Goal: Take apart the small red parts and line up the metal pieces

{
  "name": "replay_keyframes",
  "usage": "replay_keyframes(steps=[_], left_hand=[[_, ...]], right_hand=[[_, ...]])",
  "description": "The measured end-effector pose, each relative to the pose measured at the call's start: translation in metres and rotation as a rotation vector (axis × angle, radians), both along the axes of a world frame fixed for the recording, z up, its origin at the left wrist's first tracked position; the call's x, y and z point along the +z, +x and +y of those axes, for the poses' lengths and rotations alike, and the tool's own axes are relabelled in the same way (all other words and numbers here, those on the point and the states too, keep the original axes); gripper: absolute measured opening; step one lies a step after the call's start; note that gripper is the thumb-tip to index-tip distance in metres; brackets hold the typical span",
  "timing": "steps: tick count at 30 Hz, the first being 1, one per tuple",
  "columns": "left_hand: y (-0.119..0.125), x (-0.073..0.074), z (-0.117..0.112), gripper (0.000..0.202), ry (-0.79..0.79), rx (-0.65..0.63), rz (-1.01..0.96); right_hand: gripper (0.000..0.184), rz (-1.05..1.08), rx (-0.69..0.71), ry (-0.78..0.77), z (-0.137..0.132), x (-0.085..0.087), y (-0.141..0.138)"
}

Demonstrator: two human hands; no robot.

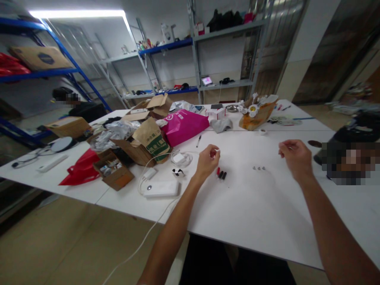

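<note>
Left hand [208,160] hovered over white table [252,206], fingers pinched on a small red-white piece, too small to identify. Red-black pieces [221,174] lay just right of it. Right hand [293,156] loosely curled; hold unclear. Three small studs [259,168] lay between hands.

From my remote seat I can make out a green printed panel with Chinese characters on the brown paper bag [152,143], but the characters are too small and blurred for me to read. Just right of that bag, the pink bag [184,124] carries a white round logo and a short line of white print that I cannot decipher either. Far left of the paper bag, the cardboard box [40,57] on the blue shelf shows a dark oval mark, also illegible.
</note>
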State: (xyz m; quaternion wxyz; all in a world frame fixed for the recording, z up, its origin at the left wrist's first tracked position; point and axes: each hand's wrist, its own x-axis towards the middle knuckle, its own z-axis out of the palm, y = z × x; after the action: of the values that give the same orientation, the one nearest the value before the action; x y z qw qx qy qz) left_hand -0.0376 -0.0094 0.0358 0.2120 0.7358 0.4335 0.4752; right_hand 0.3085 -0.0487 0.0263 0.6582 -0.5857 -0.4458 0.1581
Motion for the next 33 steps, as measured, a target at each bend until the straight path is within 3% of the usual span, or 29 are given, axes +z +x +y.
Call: replay_keyframes(steps=[3, 7, 17, 25, 33], left_hand=[[-0.014, -0.003, 0.015, 0.008, 0.002, 0.152, -0.111], [-0.028, -0.008, 0.027, 0.004, 0.023, 0.22, -0.081], [-0.033, -0.013, 0.023, 0.009, 0.122, 0.133, 0.304], [-0.023, -0.016, 0.024, 0.021, 0.074, 0.166, 0.315], [-0.011, -0.024, 0.031, 0.016, -0.013, 0.164, 0.278]], right_hand=[[0.042, 0.28, 0.009, 0.079, 0.004, -0.001, -0.005], [0.037, 0.401, 0.012, 0.078, 0.008, -0.007, -0.007], [0.032, 0.373, 0.056, 0.048, 0.008, -0.009, -0.014], [0.033, 0.359, 0.073, 0.003, 0.007, -0.01, -0.019], [0.035, 0.315, 0.109, -0.023, 0.007, -0.013, -0.022]])
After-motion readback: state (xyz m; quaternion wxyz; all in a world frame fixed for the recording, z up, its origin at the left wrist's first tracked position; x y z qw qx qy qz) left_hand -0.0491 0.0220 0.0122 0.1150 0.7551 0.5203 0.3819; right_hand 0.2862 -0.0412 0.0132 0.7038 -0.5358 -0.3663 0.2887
